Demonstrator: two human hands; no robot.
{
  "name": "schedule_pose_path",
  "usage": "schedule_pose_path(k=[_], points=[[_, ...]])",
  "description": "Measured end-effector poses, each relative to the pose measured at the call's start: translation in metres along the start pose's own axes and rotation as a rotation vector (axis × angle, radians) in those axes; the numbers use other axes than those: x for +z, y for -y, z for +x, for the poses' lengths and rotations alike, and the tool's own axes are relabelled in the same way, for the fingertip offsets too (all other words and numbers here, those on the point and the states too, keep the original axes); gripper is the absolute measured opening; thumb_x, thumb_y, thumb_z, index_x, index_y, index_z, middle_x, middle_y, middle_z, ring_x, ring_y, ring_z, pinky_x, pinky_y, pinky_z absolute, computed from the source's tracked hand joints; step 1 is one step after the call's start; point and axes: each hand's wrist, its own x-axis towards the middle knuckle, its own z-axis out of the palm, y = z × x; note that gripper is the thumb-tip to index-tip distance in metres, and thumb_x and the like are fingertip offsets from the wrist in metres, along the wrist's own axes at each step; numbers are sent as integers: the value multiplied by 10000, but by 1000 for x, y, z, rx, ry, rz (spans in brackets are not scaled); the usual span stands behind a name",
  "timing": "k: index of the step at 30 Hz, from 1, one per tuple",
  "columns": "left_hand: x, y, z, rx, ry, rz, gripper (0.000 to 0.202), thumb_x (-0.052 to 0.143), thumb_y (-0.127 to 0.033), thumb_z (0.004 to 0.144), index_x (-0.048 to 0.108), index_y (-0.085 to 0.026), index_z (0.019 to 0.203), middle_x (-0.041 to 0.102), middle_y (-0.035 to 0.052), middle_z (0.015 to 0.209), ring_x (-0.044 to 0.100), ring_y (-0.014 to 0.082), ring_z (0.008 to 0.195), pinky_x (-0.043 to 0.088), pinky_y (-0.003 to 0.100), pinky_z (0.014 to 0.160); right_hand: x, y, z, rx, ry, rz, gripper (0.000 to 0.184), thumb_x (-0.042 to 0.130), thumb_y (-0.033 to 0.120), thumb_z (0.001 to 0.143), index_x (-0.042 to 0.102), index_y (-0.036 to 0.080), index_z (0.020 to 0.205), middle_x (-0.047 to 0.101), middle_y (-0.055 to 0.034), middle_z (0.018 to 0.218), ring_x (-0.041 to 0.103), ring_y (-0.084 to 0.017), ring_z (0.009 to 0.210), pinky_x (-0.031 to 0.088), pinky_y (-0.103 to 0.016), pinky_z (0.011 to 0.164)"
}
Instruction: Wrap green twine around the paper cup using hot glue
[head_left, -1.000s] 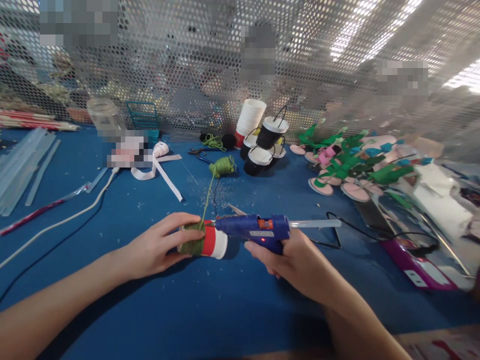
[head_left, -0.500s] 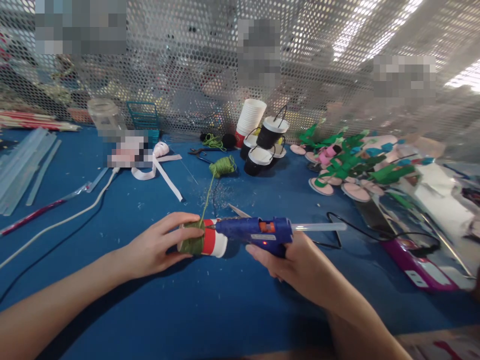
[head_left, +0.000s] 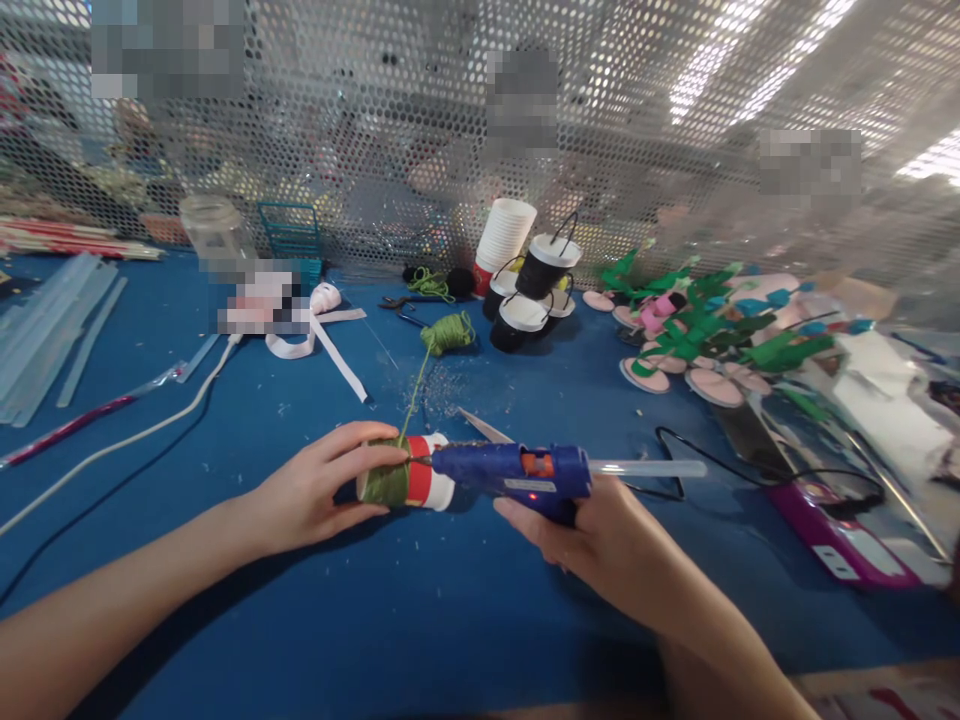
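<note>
My left hand (head_left: 334, 480) is closed round a paper cup (head_left: 430, 486) that lies on its side, its white and red part facing right. Green yarn (head_left: 388, 484) is wrapped about the cup's left part, and a strand runs up to a small yarn ball (head_left: 448, 333). In my right hand (head_left: 577, 540) is a blue hot glue gun (head_left: 517, 470) with a clear glue stick out of its back and a small red light on. Its nozzle points left, at the cup's surface by the edge of the yarn; whether it touches I cannot tell.
Beyond the glue gun lies a pointed blade (head_left: 484, 427). Black lidded cups (head_left: 520, 322) and stacked paper cups (head_left: 506, 232) stand at the back. Green paper plants (head_left: 690, 335) fill the right, near a purple power strip (head_left: 840, 535). Glue sticks (head_left: 56, 330) lie left.
The glue gun has tilted slightly, its back end a little lower and further right. My left hand keeps its hold on the cup.
</note>
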Motion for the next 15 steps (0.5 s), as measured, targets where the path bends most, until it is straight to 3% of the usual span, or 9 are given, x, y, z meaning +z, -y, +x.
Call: schedule_pose_path(k=[7, 15], points=[[1, 0, 1, -22, -42, -19, 378, 539, -263, 826, 434, -183, 1181, 489, 129, 1164, 501, 214, 1081, 474, 353, 890, 1, 1, -2, -14, -24, -48, 265, 489, 401, 771, 615, 167, 761, 432, 49, 371, 438, -119, 346, 339, -216, 339], [1, -1, 2, -49, -77, -48, 405, 563, -281, 811, 432, -188, 1182, 509, 122, 1141, 507, 214, 1071, 487, 346, 867, 1, 1, -3, -68, -65, -66, 220, 505, 362, 768, 627, 179, 780, 531, 31, 435, 519, -136, 409, 392, -219, 398]])
